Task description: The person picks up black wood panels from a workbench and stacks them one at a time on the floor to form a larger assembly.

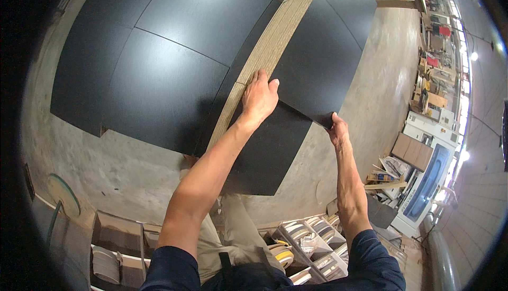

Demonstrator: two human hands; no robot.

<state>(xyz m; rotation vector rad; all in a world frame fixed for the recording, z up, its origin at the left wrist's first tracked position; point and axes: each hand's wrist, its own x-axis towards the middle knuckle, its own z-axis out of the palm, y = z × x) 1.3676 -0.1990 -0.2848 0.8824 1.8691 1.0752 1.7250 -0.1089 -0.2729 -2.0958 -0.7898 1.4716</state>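
My right hand (pixel 338 131) grips the near right corner of a black panel (pixel 313 60), thumb on top. That corner looks lifted a little above another black panel (pixel 274 144) beneath it. My left hand (pixel 260 96) lies palm down over the near left corner of the same panel, its fingertips on a strip of light wood-grain boards (pixel 270 38). Whether its hidden underside grips the panel edge cannot be seen. To the left of the strip, several black panels (pixel 170 88) lie side by side.
Edge-banding rolls (pixel 281 255) sit in a divided rack (pixel 313 247) by my legs. Shelving with a roll (pixel 106 265) stands at lower left. Concrete floor (pixel 389 72) runs along the right, towards a white machine (pixel 424 179). A wooden frame (pixel 397 3) is at the top right.
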